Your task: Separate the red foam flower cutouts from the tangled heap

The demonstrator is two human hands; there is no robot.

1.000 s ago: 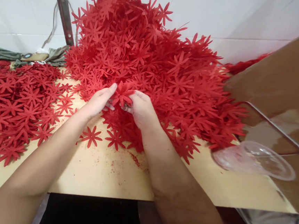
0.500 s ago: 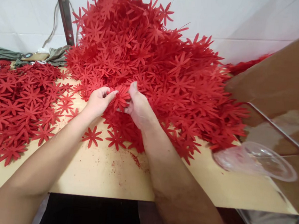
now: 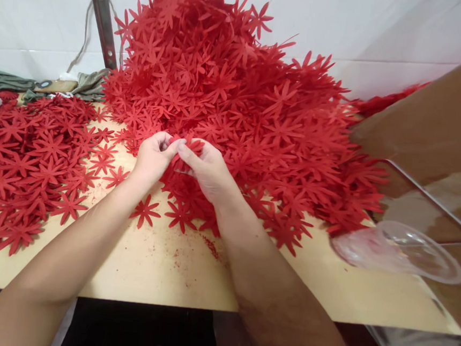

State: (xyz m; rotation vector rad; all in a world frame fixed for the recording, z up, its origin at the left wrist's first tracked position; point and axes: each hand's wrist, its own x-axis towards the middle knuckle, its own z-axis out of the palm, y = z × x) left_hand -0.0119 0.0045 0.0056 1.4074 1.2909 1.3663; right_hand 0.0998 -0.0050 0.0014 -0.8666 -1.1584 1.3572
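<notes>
Inward swings the raised thumb of the right hand [image 3: 209, 168], landing beside the left thumb, and now right and left hand [image 3: 152, 155] both pinch matte red flower cutouts [image 3: 193, 146], right in front of a bristling mound [image 3: 230, 81] of thin, slender-petalled shapes, over a smooth, pale tabletop [image 3: 144, 284] flecked with red crumbs [image 3: 210, 246].

a pale yellow table [image 3: 156, 285] stands before a white tiled wall [image 3: 340, 21] shaded softly at right

Room at tabletop [image 3: 152, 282] front, ctr; red pile [image 3: 230, 87] blocks rear, smaller heap [image 3: 34, 150] L, plastic container [image 3: 393, 249] R.
</notes>
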